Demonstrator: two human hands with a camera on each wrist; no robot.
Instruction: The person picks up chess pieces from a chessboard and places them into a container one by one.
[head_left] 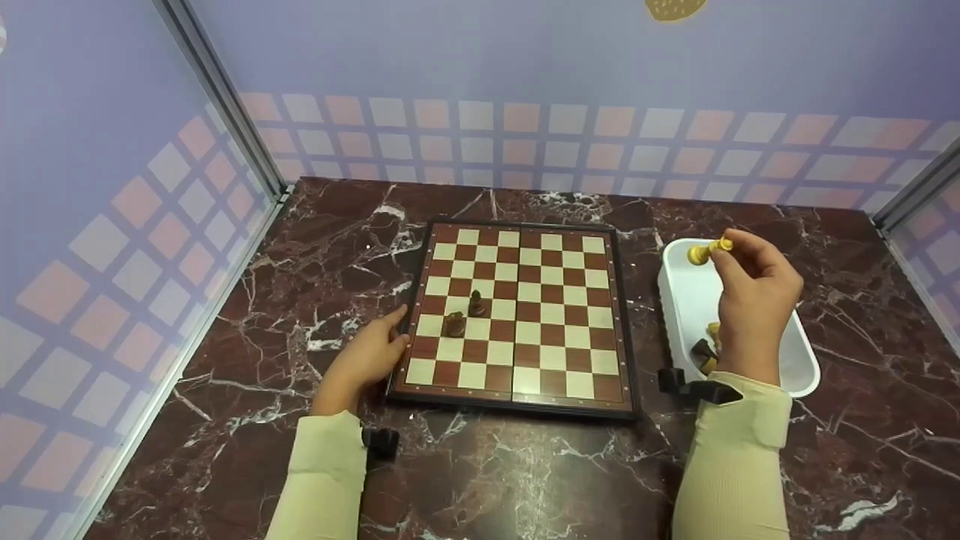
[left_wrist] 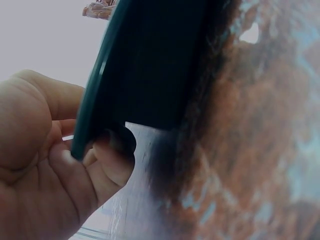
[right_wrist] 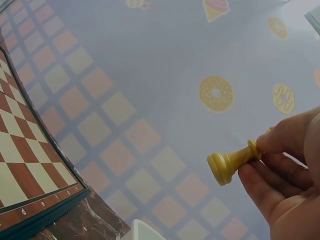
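My left hand holds the left edge of a folding chessboard; in the left wrist view its thumb and fingers lie around the board's dark rim. Two dark chess pieces stand on the board's left half: a knight and a slimmer piece. Over the far end of a white plastic tub, my right hand pinches a yellow chess piece near its top. The piece lies tilted, base toward the left, with its head partly covered by the fingers.
Inside the tub, a dark piece and a yellow piece show beside the right wrist. Everything rests on a dark red marble-patterned table. Lilac panels with metal posts enclose the back and sides.
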